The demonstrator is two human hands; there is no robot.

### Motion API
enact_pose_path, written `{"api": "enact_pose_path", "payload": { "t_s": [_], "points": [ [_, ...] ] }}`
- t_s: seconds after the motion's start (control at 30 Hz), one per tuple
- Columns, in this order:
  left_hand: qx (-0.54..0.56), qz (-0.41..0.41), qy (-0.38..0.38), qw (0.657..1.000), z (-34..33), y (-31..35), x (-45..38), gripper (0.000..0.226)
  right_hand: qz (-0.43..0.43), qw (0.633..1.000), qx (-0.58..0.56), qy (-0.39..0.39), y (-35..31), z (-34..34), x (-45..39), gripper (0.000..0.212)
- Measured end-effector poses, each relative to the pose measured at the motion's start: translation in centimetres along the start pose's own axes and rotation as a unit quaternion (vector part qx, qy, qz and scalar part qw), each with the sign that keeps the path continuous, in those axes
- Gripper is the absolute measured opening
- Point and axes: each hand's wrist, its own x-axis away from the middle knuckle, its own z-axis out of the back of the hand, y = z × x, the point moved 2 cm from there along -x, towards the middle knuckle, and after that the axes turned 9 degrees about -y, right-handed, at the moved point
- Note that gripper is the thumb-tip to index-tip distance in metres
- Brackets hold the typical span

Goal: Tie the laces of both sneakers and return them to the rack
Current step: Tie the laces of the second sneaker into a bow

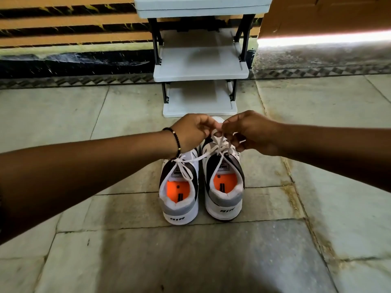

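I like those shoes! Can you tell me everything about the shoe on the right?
The right sneaker is white with black and grey panels, an orange insole and "AIR" on its heel. It stands upright on the stone floor, heel toward the camera, toe toward the rack, close beside the left sneaker. Both hands, left hand and right hand, pinch its white laces above the tongue, mid-tying.

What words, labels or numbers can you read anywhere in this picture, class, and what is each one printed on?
"AIR": on the heel of the left sneaker.
"AIR": on the heel of the right sneaker.
Tongue labels of both sneakers: printed, but too small to read.
Orange insoles: a small round mark and a dark strip on each, too blurred to read.
Rack: no text visible.
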Motion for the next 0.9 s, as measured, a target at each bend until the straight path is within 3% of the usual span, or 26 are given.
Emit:
{"api": "enact_pose_path", "payload": {
  "t_s": [0.13, 0.33, 0.5, 0.57, 0.67, 0.77, 0.9],
  "points": [
    [0.016, -0.069, -0.008, 0.997, 0.0, 0.7, 0.4, 0.025, 0.007, 0.998, -0.046, 0.036, 0.0, -0.2, 0.3, 0.02],
    [0.042, -0.024, -0.031, 0.998, 0.4, 1.1, 0.6, 0.023, 0.029, 0.992, -0.079, 0.096, 0.4, -0.5, 0.4, 0.019],
    [0.026, 0.022, -0.07, 0.997, 0.0, 0.8, 1.1, 0.024, 0.074, 0.979, 0.013, 0.189, 1.1, -1.2, 0.6, 0.016],
    [0.057, 0.034, -0.088, 0.994, -0.1, 0.7, 1.3, 0.015, 0.107, 0.971, 0.068, 0.204, 0.9, -1.8, 0.9, 0.012],
    [0.078, 0.051, -0.14, 0.986, -0.3, 0.6, 1.4, 0.014, 0.155, 0.958, 0.14, 0.198, 0.1, -2.5, 1.2, 0.011],
    [0.108, 0.052, -0.175, 0.977, -0.3, 0.5, 1.2, 0.019, 0.141, 0.967, 0.097, 0.187, 0.0, -2.1, 1.1, 0.014],
    [0.118, 0.051, -0.194, 0.973, 0.0, 0.6, 1.0, 0.01, 0.128, 0.981, 0.022, 0.145, -0.3, -1.4, 0.9, 0.011]
  ]
}}
